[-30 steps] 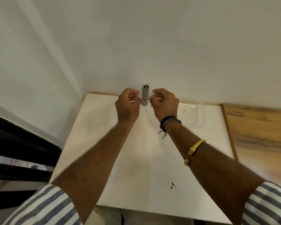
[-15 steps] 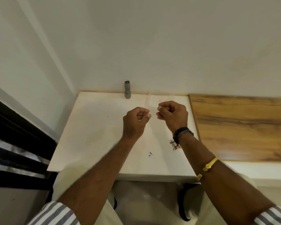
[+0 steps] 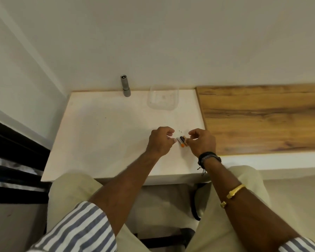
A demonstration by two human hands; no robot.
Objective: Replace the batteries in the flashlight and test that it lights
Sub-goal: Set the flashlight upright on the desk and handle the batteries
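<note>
A grey flashlight stands upright at the back edge of the white table, against the wall and apart from both hands. Near the table's right front, a few small batteries with dark bodies and orange ends sit between my fingertips. My left hand pinches their left side with thumb and curled fingers. My right hand pinches their right side. I cannot tell whether the batteries rest on the table or hang just above it.
A clear plastic container sits at the back of the table, right of the flashlight. A wooden surface adjoins the table on the right. Dark slats run along the left. My knees are under the front edge.
Both hands have come back from the flashlight toward the table's right front. The flashlight stays standing at the wall. Batteries now show between my fingertips, and the container is in view.
</note>
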